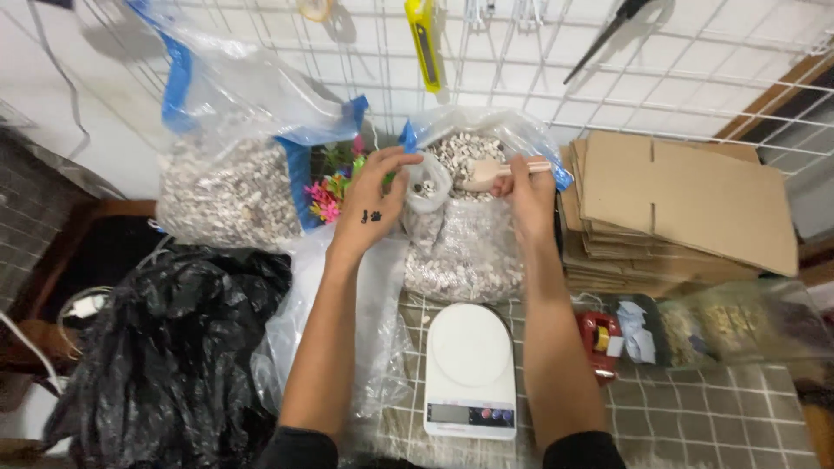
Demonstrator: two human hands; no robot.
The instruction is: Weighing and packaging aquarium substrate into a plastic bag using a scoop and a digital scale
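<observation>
My left hand (375, 207) is clenched around a small clear bag (427, 187) with a few pale stones in the bottom, held open over a big clear sack (460, 247). My right hand (528, 193) grips the handle of a wooden scoop (488, 171), its bowl just beside the small bag's mouth and above the sack. That sack is full of pale gravel. A 2nd clear sack (228, 178) of the same gravel, with blue edging, stands to the left. Between the 2 sacks I see a bunch of pink and green plastic plants (334, 184).

Nearer me sits a white kitchen scale (470, 369) on a grey tiled counter (695, 417), its plate bare. A black rubbish bag (165, 347) lies crumpled on the left. On the right, a stack of flat cardboard boxes (686, 204), a red tape dispenser (599, 340), and clear packets (747, 326) of brownish material I can't make out. A white wire grid (678, 82) on the wall carries a yellow box cutter (423, 43) and black scissors (608, 35).
</observation>
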